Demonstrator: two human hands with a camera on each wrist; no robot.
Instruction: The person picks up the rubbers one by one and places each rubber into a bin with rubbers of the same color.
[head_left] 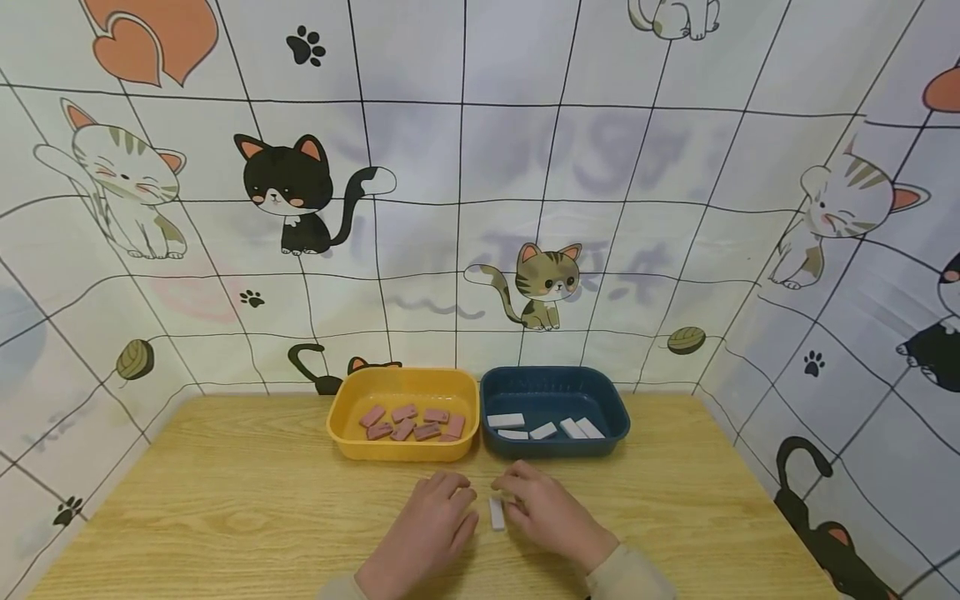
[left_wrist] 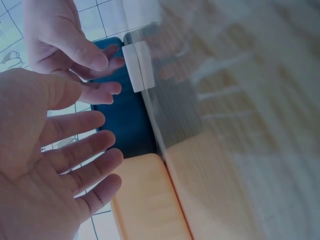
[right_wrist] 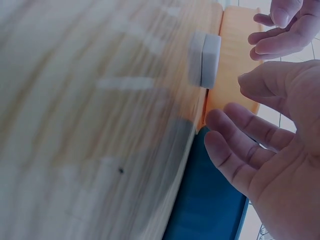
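A small white block [head_left: 497, 513] lies on the table, between the two hands. To its left is my left hand [head_left: 438, 521], its fingers slightly bent and apart from the block; the left wrist view shows that hand [left_wrist: 60, 155] with its palm bare and fingers spread. Close by the block's right side, my right hand [head_left: 551, 508] has relaxed fingers. In the right wrist view a gap separates the block [right_wrist: 211, 61] from the fingers of the right hand [right_wrist: 280, 140], and nothing is in its palm.
Behind the hands, a yellow tray [head_left: 405, 451] with several pink blocks [head_left: 402, 429] stands on the left. Beside it on the right is a dark blue tray [head_left: 555, 447] with several white blocks [head_left: 506, 421]. A cat-patterned cloth [head_left: 420, 242] hangs behind the wooden table [head_left: 225, 500].
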